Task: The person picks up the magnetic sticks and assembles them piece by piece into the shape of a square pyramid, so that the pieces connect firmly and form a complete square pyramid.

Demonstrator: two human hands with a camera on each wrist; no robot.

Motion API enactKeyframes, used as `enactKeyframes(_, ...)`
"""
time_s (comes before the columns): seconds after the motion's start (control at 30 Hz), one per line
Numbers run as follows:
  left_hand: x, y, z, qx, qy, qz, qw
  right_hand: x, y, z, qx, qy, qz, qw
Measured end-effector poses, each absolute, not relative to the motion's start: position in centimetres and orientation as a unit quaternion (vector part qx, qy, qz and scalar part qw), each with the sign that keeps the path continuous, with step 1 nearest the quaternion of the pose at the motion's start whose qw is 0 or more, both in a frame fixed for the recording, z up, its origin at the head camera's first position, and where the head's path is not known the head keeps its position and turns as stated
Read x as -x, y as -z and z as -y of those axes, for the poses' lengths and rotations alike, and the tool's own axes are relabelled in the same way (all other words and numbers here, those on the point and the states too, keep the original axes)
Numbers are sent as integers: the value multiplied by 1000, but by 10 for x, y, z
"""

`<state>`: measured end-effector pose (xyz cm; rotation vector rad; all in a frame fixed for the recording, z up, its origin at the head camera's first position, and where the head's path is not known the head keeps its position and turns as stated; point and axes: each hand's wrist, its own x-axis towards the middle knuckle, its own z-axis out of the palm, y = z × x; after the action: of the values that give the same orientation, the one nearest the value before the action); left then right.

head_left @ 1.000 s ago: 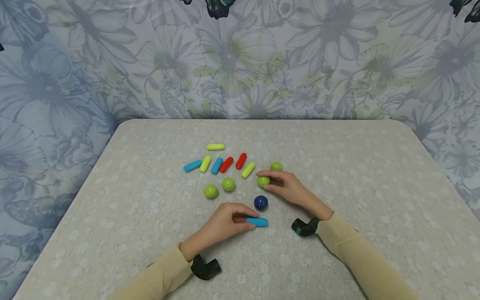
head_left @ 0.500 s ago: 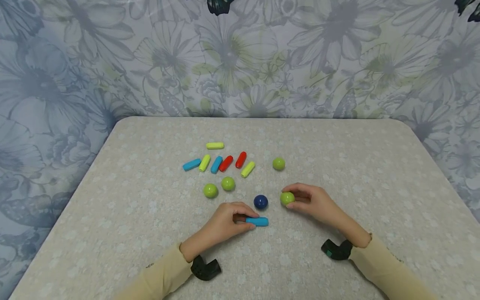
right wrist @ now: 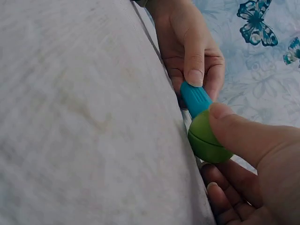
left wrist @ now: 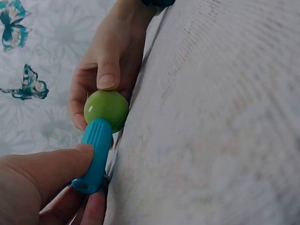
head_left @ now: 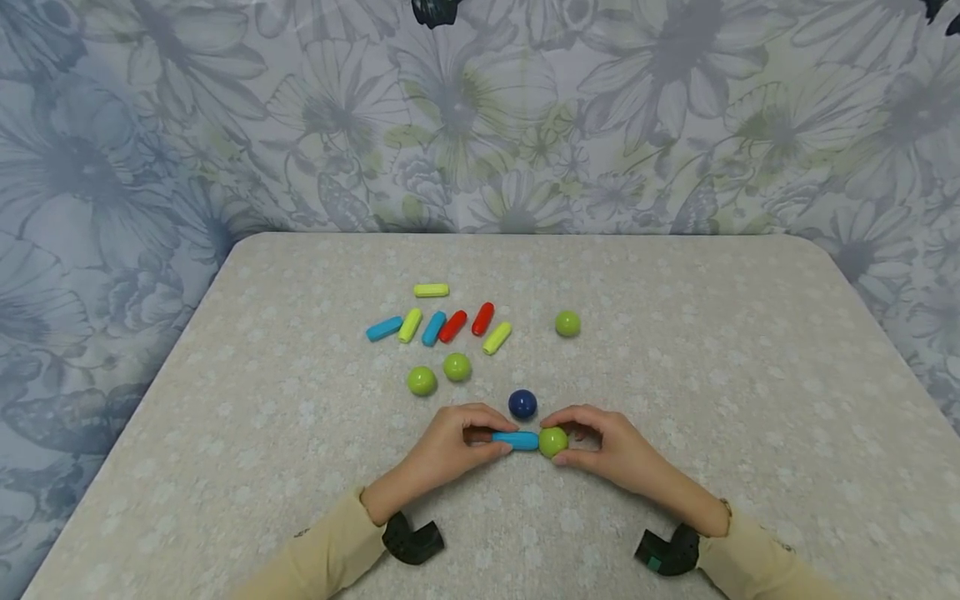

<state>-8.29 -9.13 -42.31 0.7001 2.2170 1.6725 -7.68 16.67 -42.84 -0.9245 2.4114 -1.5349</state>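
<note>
On the desk [head_left: 720,333], well away from its far edge and between the left and right edges, both hands meet over two parts. The left hand [head_left: 456,440] pinches a grooved blue rod [head_left: 517,441] between thumb and fingers; rod roughly parallel to the far edge. The right hand [head_left: 613,450] grasps a seamed green ball [head_left: 553,442], thumb on the near side. Rod's right end touches the ball, per both wrist views. Whether these two parts rest on the desk: cannot tell.

Just beyond the rod, toward the far edge, sits a navy ball [head_left: 522,404]. Left of it, two loose green balls [head_left: 457,367] lie close together; a single green ball [head_left: 567,323] sits farther out, to the right.

Nearer the far edge, left of centre, an uneven row of slanted rods, listed from the left-edge side: outer blue rod [head_left: 385,328], lime rod [head_left: 410,325], inner blue rod [head_left: 433,329], two red rods [head_left: 453,326], right-hand lime rod [head_left: 497,338]. Beyond the row, a far lime rod [head_left: 431,290] lies parallel to the far edge.
</note>
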Motion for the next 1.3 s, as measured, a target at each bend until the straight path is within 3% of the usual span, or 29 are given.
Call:
enactKeyframes(0.37, 88, 421, 100, -236, -594, -757, 135, 76, 430, -166, 313, 508, -801, 51)
enactKeyframes(0.63, 109, 380, 129, -192, -588, -786, -4, 77, 431, -166, 312, 509, -800, 54)
enactKeyframes(0.97, 145, 408, 150, -206, -470, -857, 42, 76, 432, -167, 303, 508, -804, 61)
enactKeyframes(1.3, 148, 410, 140, -208, -426, -880, 13, 71, 414, -160, 302, 508, -805, 55)
